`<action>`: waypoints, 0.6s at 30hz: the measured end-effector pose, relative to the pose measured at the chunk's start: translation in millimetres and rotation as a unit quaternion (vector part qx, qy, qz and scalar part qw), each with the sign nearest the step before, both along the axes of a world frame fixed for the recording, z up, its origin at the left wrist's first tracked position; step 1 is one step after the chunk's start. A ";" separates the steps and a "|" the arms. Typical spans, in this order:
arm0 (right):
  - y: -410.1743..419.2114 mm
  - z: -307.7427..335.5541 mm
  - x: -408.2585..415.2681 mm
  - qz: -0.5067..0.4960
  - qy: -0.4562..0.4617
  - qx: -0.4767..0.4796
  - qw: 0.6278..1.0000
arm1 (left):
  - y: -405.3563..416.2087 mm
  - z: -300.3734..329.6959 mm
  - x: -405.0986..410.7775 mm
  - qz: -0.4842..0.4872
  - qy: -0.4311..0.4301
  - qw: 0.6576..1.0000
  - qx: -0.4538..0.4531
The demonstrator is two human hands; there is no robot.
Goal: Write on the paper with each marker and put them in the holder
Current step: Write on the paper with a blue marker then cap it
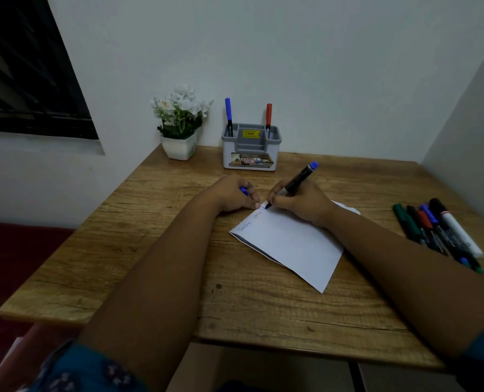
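Right hand (300,200) pinching blue marker (297,181), tip on paper (291,244); left hand (235,195) curled around blue cap (244,190), fingertips pinning paper's corner.

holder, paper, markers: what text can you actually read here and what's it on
"OP", cut off, white letters on the picture label on the front of the grey holder.
"42", roughly, in a red box on that same label.
Yellow price sticker inside the holder: too small to read.
Blue handwriting along the top edge of the paper: illegible.
Print on the loose markers: blurred.

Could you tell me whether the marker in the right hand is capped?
Uncapped: the marker has its bare tip on the paper; the left hand holds a blue cap.
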State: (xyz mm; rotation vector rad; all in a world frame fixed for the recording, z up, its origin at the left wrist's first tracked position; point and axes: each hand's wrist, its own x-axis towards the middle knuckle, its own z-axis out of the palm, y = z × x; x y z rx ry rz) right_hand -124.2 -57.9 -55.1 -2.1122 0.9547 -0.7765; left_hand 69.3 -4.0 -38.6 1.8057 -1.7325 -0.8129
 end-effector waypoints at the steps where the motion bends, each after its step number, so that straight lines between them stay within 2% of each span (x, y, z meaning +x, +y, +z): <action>1: -0.6 -0.2 -0.8 -0.008 -0.014 0.007 1.000 | 0.2 0.2 0.1 0.000 0.002 1.000 0.000; 16: 1.1 0.5 0.6 -0.005 0.003 -0.018 1.000 | 2.3 1.1 -0.7 0.005 0.021 1.000 0.002; 18: -0.4 0.1 0.0 -0.019 -0.032 0.006 0.999 | 2.8 1.8 -0.8 0.002 0.020 1.000 0.002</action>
